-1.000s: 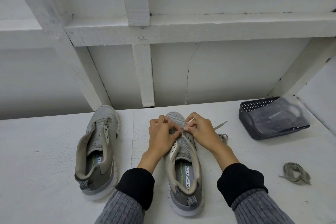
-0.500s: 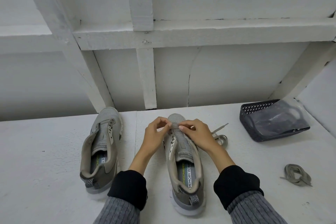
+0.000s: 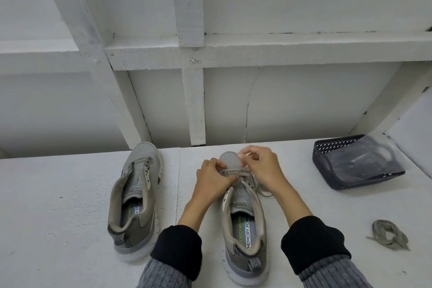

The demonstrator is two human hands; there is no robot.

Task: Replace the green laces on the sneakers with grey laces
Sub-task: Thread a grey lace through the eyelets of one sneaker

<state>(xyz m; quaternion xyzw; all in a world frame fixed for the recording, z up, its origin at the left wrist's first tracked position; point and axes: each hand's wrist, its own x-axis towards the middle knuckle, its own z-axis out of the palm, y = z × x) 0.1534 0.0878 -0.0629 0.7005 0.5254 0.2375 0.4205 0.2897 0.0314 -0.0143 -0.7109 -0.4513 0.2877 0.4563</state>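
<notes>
Two grey sneakers stand on the white surface, toes away from me. The left sneaker (image 3: 134,196) has no lace in its eyelets. The right sneaker (image 3: 244,222) carries a grey lace (image 3: 233,172) across its lowest eyelets near the toe. My left hand (image 3: 214,181) pinches that lace at the left side of the tongue. My right hand (image 3: 261,166) holds the other lace end, lifted over the toe, its pale tip poking out between the fingers. Slack lace (image 3: 263,190) trails on the surface to the right of the shoe.
A dark perforated basket (image 3: 327,163) holding a clear plastic bag sits at the back right. A bundled lace (image 3: 389,235) lies on the surface at the right. A white wall with wooden beams rises just behind the shoes.
My right hand has risen and pulled the lace end up over the toe. A lace span now lies across the lowest eyelets. My left hand has shifted slightly back along the shoe.
</notes>
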